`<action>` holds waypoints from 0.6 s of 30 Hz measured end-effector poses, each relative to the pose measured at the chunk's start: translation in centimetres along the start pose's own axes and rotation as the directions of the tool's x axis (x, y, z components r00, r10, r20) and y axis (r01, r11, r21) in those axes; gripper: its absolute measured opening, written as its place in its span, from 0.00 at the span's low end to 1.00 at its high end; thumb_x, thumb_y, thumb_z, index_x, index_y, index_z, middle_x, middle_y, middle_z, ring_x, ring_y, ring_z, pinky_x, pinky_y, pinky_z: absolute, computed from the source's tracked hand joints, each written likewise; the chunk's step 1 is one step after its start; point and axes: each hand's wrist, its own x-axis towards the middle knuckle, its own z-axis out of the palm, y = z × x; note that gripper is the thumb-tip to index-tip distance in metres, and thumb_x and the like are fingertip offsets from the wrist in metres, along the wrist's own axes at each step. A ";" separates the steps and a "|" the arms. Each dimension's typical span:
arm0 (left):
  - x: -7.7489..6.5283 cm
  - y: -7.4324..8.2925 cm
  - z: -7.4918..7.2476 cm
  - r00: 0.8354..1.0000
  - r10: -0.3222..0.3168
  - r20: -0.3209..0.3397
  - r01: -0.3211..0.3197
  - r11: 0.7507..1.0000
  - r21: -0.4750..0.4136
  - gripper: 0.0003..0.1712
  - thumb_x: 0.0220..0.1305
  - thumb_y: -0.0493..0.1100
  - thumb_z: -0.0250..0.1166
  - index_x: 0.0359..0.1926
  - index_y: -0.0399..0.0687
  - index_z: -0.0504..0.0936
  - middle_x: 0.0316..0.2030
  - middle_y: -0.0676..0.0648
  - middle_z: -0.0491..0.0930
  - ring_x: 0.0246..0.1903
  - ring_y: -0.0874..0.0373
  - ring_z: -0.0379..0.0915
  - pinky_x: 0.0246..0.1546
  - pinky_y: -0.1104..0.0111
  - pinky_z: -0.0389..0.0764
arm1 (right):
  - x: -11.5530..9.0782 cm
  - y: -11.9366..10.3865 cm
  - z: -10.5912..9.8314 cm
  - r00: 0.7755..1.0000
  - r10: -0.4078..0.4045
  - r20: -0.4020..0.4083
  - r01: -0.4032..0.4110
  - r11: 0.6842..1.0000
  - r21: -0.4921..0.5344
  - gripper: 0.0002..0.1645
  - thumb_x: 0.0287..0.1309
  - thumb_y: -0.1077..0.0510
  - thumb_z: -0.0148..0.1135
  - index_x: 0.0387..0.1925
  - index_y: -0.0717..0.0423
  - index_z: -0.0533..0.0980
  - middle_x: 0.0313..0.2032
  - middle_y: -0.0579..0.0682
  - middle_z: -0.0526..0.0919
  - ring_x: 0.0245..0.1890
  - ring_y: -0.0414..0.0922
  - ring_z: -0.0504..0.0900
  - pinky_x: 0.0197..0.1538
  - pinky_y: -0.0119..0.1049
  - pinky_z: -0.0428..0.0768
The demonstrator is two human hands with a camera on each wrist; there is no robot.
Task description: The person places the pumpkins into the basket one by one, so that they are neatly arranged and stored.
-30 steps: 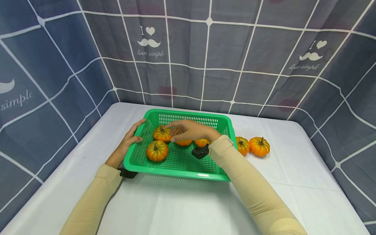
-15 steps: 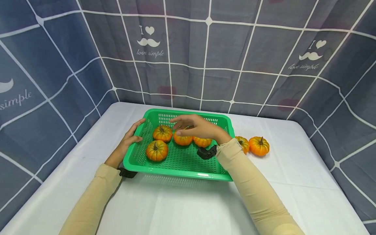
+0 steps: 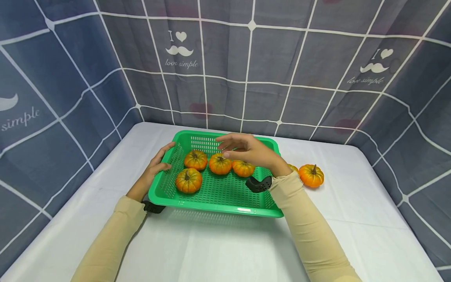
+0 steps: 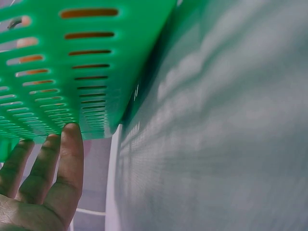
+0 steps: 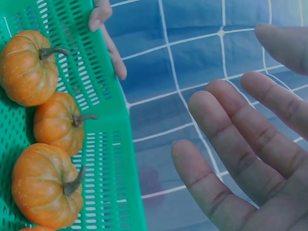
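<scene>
A green plastic basket (image 3: 218, 211) holds several small orange pumpkins (image 3: 188, 181) toward its left and back. At its left end is my left hand (image 3: 151, 171), thumb and fingertips against the rim and side. The left wrist view shows straight fingers (image 4: 71, 159) touching the slotted outer wall. My right hand (image 3: 248, 149) hovers above the back of the basket, holding nothing. Its fingers (image 5: 231, 139) are spread and relaxed in the right wrist view, apart from the pumpkins (image 5: 48, 185). In the head view it partly overlaps the rightmost pumpkin (image 3: 243, 169) inside.
Right of the basket, a pumpkin (image 3: 311, 176) stands on the white-covered table (image 3: 359, 203). A second pumpkin (image 3: 293, 168) beside it is mostly hidden by the right forearm. Grey-blue checked curtains (image 3: 225, 51) enclose the back and sides.
My right hand has drawn back to the right from above the left pumpkins, rising slightly and uncovering the middle ones. The left hand and basket stay in place.
</scene>
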 end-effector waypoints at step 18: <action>0.1 -0.1 0.0 1.000 -0.009 0.001 0.009 0.999 -0.032 0.46 0.68 0.34 0.49 0.87 0.40 0.52 0.87 0.40 0.43 0.83 0.38 0.40 0.67 0.55 0.62 | -3.5 0.2 -2.1 0.990 0.044 -0.133 -0.039 0.998 0.041 0.27 0.73 0.65 0.65 0.71 0.63 0.77 0.59 0.57 0.86 0.59 0.56 0.84 0.57 0.41 0.84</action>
